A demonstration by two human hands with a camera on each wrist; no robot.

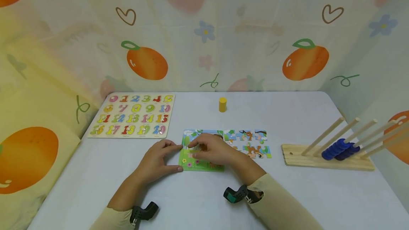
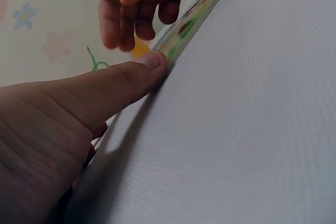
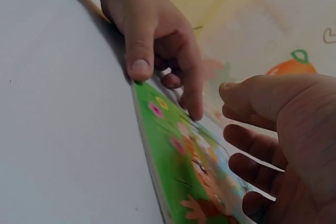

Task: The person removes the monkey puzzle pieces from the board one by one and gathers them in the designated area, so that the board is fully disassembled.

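A jigsaw puzzle board [image 1: 188,164] with a green, flowered picture lies on the table in the head view. My left hand [image 1: 156,160] rests at its left side, thumb at the near corner and index fingertip on the left edge. The same left hand [image 3: 157,40] shows in the right wrist view, thumb and index spread apart. Over the board hovers my right hand [image 1: 214,149], hiding part of the picture. In the right wrist view, the right hand [image 3: 283,140] has loosely bent fingers and nothing between them. Loose puzzle pieces [image 1: 255,151] lie right of the board.
A number board [image 1: 131,116] lies at the back left. Upright at the back stands a yellow cylinder [image 1: 222,104]. On the right is a wooden peg stand [image 1: 292,155] with blue rings [image 1: 335,149]. A printed curtain [image 1: 239,56] hangs behind the table.
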